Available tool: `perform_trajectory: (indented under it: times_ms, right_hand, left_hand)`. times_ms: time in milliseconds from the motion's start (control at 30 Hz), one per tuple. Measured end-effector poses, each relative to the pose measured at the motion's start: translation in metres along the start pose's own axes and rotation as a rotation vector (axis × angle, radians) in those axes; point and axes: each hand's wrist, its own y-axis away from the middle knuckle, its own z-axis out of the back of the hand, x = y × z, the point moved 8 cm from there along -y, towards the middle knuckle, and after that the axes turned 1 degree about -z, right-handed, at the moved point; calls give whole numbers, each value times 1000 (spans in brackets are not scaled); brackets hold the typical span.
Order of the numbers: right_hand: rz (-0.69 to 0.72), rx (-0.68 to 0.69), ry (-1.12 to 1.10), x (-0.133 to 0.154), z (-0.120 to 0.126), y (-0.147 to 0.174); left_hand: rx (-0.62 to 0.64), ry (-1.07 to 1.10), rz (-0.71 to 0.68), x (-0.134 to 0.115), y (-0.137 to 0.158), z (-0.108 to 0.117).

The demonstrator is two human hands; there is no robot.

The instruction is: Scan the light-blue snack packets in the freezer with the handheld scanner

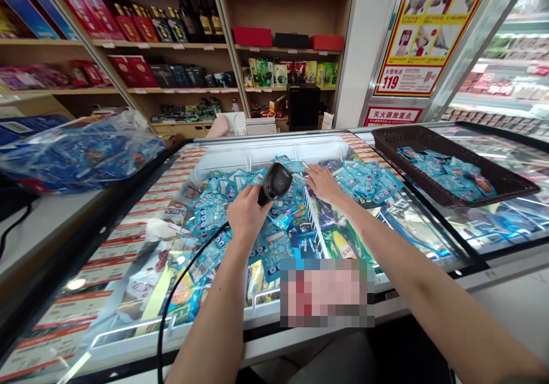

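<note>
Scanner, black plastic, handheld, count one (278, 181): gripped in the left hand (247, 212), fingers wrapped round its handle; one black cable (161, 321) trails toward the near edge. Right hand (325, 185), count one, reaches over the small flat light-blue printed packets (366, 179), fingers extended; whether its fingertips pinch a packet cannot be told from this view. Packets, dozens, overlap too heavily for an exact count, spread across one glass-topped white chest freezer (510, 269) beneath both hands. One dark-brown plastic tray (450, 201), right, holds more packets.
</note>
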Motion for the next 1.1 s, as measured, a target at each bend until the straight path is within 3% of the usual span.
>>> perform_trajectory:
  times_ms: [300,433,533,867,1100]
  right_hand:
    - [65,41,-88,17,-37,-65]
    - [133,168,-72,32,-48,-78]
    - [120,195,-48,39,-48,-71]
    - [-56,7,71,57,-18,-3]
    - [-24,55,39,62,3,21]
  left_hand:
    - [-11,-35,3,7,-1,-1]
    - [0,-24,-8,8,-1,-2]
    - [5,-27,-6,7,-2,-3]
    - [-9,-40,-27,0,2,-3]
    - [5,-70,-54,-4,3,-2]
